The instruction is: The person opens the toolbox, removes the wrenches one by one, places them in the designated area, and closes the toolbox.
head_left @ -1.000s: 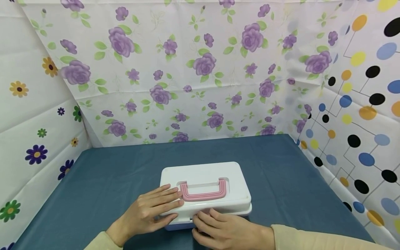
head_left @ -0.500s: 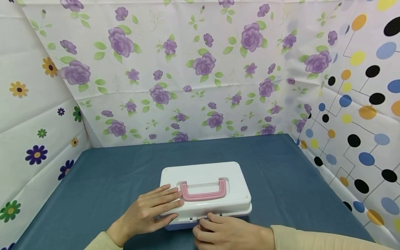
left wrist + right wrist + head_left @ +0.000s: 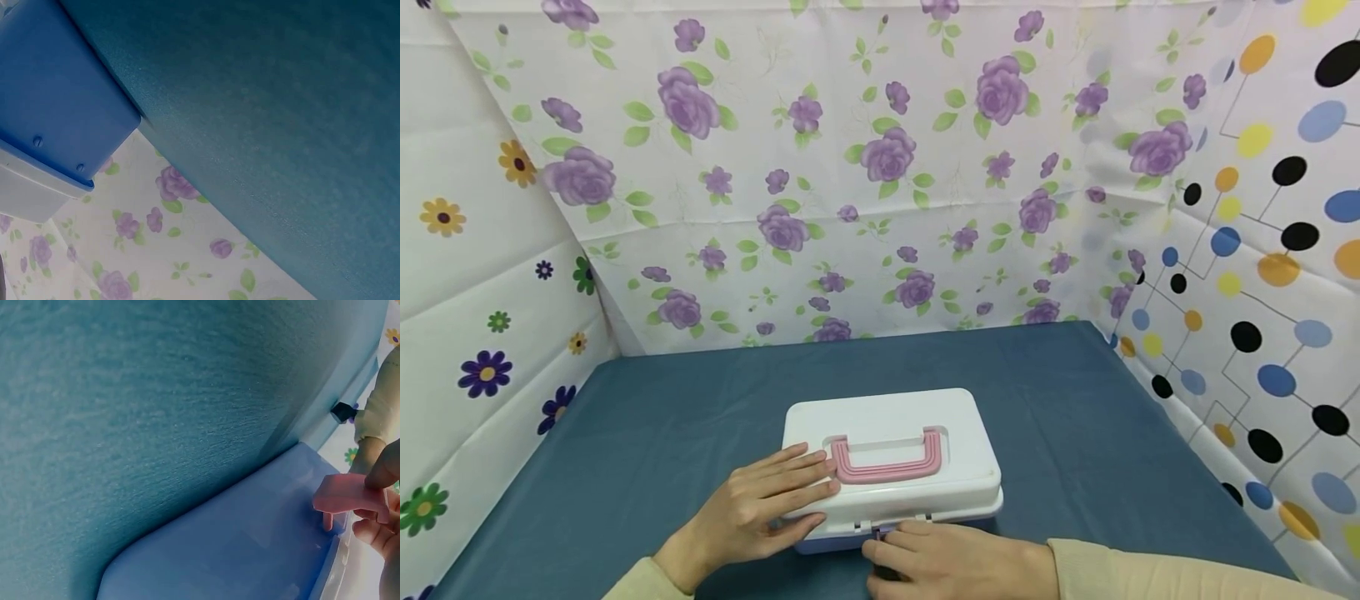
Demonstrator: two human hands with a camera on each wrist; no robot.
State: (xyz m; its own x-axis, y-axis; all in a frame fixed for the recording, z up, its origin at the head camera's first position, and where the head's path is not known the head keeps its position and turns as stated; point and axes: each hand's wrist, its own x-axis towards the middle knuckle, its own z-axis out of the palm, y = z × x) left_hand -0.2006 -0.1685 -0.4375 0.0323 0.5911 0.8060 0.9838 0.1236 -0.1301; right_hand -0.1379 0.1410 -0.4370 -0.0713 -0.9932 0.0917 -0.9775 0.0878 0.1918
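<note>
A plastic carry box with a white lid (image 3: pixel 895 410), pink handle (image 3: pixel 887 476) and blue body (image 3: pixel 829 546) stands on the table, lid down. My left hand (image 3: pixel 767 500) lies flat on the lid's left front, fingers extended with their tips by the handle. At the box's front, my right hand (image 3: pixel 951 558) grips the pink latch (image 3: pixel 345 492), thumb on one side and fingers on the other. In the right wrist view the latch stands out from the blue wall (image 3: pixel 231 544). The left wrist view shows a box end (image 3: pixel 62 94).
A dark blue-green cloth (image 3: pixel 715 408) covers the table. Floral sheeting (image 3: pixel 850 167) hangs behind, with a dotted sheet (image 3: pixel 1247 350) on the right and a flower-print one (image 3: pixel 482 308) on the left.
My right hand's fingers have shifted down and slightly right from the lid's front edge, uncovering small notches there. My left hand and the box stay in place.
</note>
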